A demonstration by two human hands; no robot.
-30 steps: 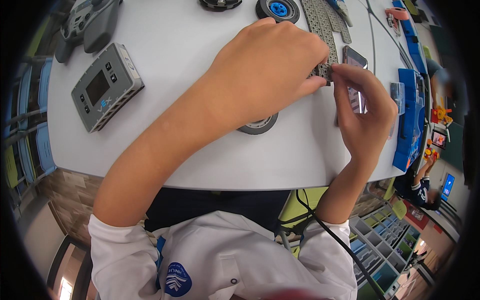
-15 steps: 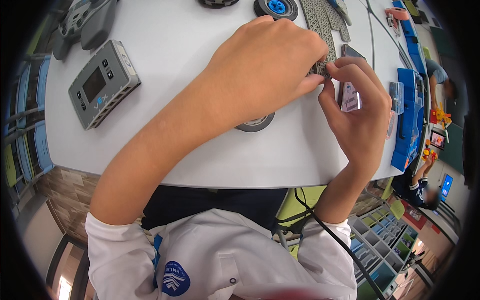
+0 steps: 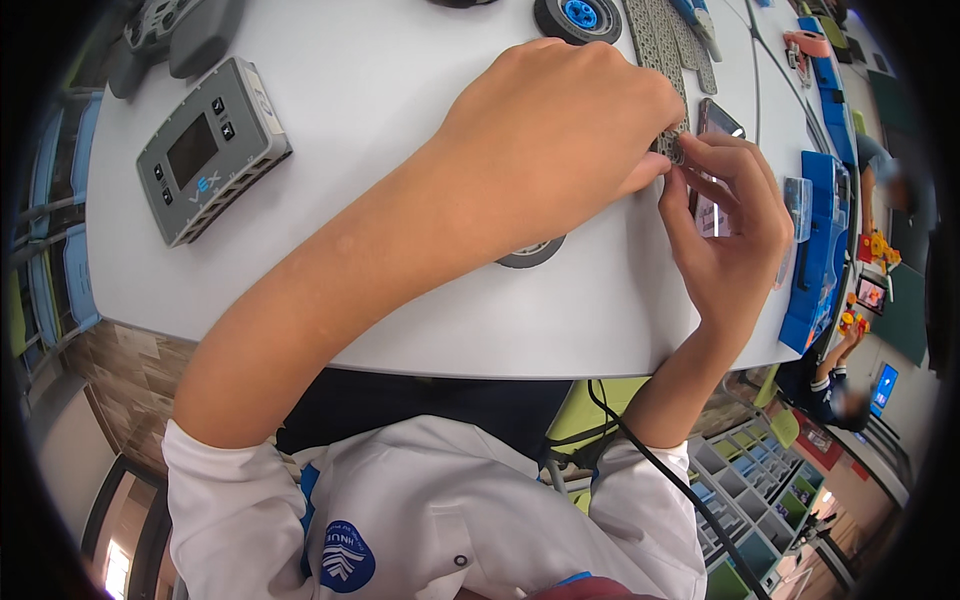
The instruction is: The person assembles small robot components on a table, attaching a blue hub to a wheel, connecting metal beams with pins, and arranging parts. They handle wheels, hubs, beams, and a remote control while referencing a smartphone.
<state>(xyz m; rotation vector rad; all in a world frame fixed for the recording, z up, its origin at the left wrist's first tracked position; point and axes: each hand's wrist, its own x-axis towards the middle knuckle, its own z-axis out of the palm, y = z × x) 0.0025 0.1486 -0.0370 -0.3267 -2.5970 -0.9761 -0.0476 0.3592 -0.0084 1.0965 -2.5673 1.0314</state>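
Observation:
My left hand reaches across to the right, its thumb and curled fingers closed on a grey perforated building piece. At the same piece, my right hand pinches the near end with thumb and index finger. Most of the piece is hidden by my fingers. Just beyond runs a long grey perforated beam; I cannot tell whether it is joined to the held piece. A wheel with a grey hub lies partly under my left wrist. Past my left knuckles sits a black tyre with a blue hub.
At the left are a grey control box with a small screen and a grey game controller. A phone lies behind my right hand. Blue cases line the right edge. A blue-grey tool is at the far side. Other people work farther right.
The view has shifted slightly, so the table things sit a little differently in the picture. Both hands stay on the grey piece, and my right fingers have bent a little.

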